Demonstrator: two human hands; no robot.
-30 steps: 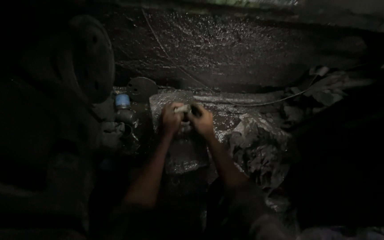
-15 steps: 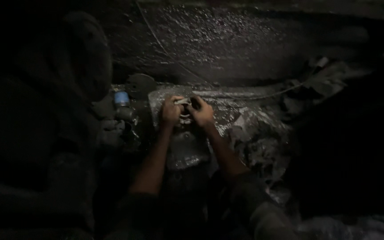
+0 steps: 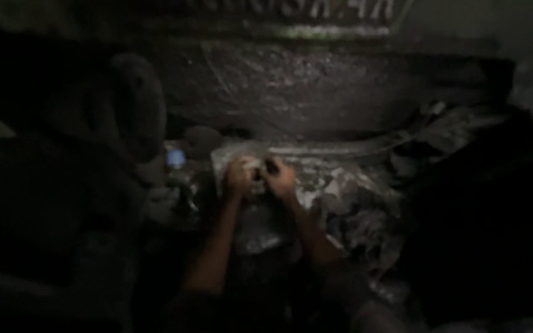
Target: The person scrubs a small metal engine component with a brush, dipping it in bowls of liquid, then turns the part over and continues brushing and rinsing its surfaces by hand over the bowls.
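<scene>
Both hands, left hand and right hand, pinch a small pale-and-dark part beside the blue cap; in this gloom it could slip into rubble.

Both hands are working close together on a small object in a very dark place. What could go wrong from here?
1. The scene is dim and blurred, so the left hand and right hand may fumble the small object.
2. If dropped, it could vanish among the grey rubble.
3. An elbow might knock the blue-capped item.

Dim grimy wall, dark rubble-strewn floor
</scene>
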